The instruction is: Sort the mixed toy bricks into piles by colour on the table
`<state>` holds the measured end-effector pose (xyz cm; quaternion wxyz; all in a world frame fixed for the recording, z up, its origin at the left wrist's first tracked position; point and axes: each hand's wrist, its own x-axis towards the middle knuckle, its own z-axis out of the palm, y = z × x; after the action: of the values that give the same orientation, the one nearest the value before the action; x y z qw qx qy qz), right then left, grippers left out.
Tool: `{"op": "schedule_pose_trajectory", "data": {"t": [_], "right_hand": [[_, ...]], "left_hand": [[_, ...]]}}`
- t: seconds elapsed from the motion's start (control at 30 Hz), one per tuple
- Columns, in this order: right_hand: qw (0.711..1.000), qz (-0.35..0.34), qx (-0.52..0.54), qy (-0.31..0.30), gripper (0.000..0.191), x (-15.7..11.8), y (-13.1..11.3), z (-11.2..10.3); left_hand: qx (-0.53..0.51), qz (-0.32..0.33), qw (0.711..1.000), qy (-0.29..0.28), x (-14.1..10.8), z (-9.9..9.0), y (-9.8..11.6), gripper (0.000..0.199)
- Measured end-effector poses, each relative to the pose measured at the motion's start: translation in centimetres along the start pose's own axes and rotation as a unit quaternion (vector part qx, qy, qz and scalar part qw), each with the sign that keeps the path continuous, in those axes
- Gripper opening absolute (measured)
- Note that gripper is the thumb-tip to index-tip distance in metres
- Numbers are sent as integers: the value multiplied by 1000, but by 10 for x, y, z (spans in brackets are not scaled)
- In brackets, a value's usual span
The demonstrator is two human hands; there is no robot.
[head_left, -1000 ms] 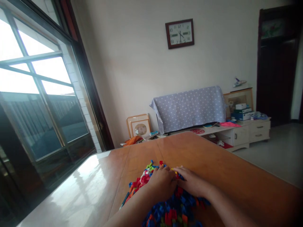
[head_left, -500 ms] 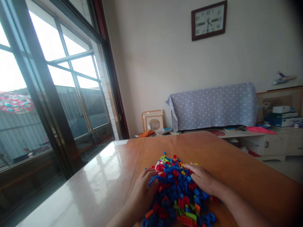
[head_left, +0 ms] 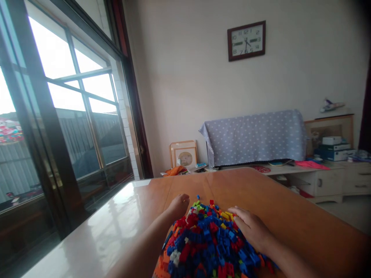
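Observation:
A heap of small blue, red, orange, yellow, green and white toy bricks (head_left: 214,239) lies on the brown wooden table (head_left: 290,208). At the upper left edge of the heap is my left hand (head_left: 179,205), its fingers bent inward; whether they hold anything is hidden. Against the right side of the heap rests my right hand (head_left: 251,227), with its fingers stretched out beside the yellow bricks and nothing gripped. A single blue brick (head_left: 198,197) lies just beyond the far tip of the heap.
Beyond the table stands a white cabinet (head_left: 330,181) with a polka-dot cloth (head_left: 255,139) draped over something on it. Framed pictures (head_left: 184,156) lean on the wall under a clock (head_left: 246,41). A glass sliding door (head_left: 95,127) is at the left.
My left hand has moved forward from the heap's left side to its far edge, uncovering bricks there. My right hand stays at the right side. The camera view has tilted up slightly.

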<state>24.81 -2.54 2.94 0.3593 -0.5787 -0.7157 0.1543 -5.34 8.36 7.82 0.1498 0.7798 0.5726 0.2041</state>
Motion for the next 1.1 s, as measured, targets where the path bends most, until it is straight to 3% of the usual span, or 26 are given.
{"op": "schedule_pose_trajectory", "data": {"t": [0.2, 0.4, 0.6, 0.77, 0.9, 1.0, 1.1], "right_hand": [[998, 14, -11, 52, 47, 6, 4, -12], [997, 1, -10, 80, 46, 6, -4, -19], [994, 1, -13, 106, 41, 7, -1, -21], [995, -1, -6, 99, 41, 6, -2, -21], [996, -2, 7, 91, 42, 6, -3, -20], [995, -4, 15, 94, 43, 6, -4, -20], [995, -11, 23, 94, 43, 6, -5, -20]], "left_hand": [[39, 39, 997, -58, 77, 35, 15, 47], [65, 16, 994, -84, 105, 55, 17, 36], [0, 22, 995, -98, 100, 52, 25, 31], [-105, 62, 980, -160, 75, 30, 27, 45], [-205, 42, 972, -106, 49, 17, 15, 57], [-239, -14, 965, -104, 37, 21, 8, 79], [-261, -6, 956, -135, 38, 32, 12, 88]]}}
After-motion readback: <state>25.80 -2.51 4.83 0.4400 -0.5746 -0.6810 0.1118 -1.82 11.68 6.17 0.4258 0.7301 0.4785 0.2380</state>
